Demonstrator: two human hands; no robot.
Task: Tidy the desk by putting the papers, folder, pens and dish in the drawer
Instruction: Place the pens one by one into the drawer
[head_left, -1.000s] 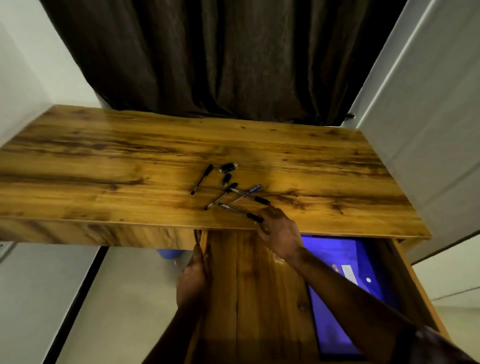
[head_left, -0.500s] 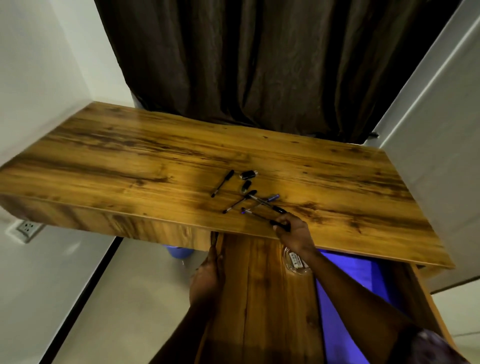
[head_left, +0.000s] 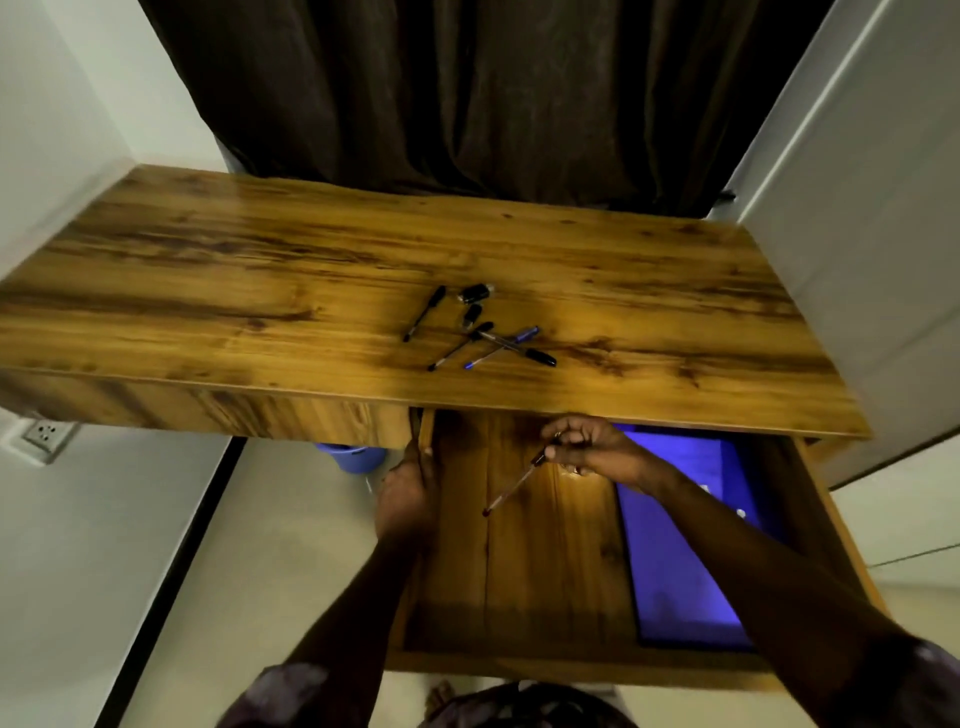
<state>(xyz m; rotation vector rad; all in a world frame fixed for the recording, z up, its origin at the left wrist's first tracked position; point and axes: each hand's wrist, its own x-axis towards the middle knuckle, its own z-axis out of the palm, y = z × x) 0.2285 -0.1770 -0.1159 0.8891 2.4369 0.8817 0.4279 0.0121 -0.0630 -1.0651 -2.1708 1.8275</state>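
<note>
Dark curtain (head_left: 467, 93) hangs behind the wooden desk (head_left: 260, 291), white walls either side, wall socket (head_left: 47, 434) low on the left. Drawer (head_left: 524, 571) is pulled out under the desk's front edge, toward me.

My right hand (head_left: 592, 447) is over the drawer, just below the desk edge, fingers pinched round one pen (head_left: 511, 486) at its top end; pen slants down-left w/ its tip hanging above the drawer's wooden floor, not touching as far as I can see. My left hand (head_left: 408, 491) is closed on the drawer's left side wall, thumb side up near the desk edge.

Blue folder (head_left: 675, 545) lies flat in the right half of the drawer, partly under my right forearm. Something glassy shows just under my right hand, prob. the dish, but it's too hidden to be sure. Papers: can't make them out.

On the desk, centre-right, loose pens (head_left: 488, 338) lie in a small scatter: one black pen off to the left by itself, three crossed over each other incl. a blue one, plus two short dark caps or stubs (head_left: 474, 304) just behind them. Blue bin (head_left: 353, 457) on the floor under the desk
</note>
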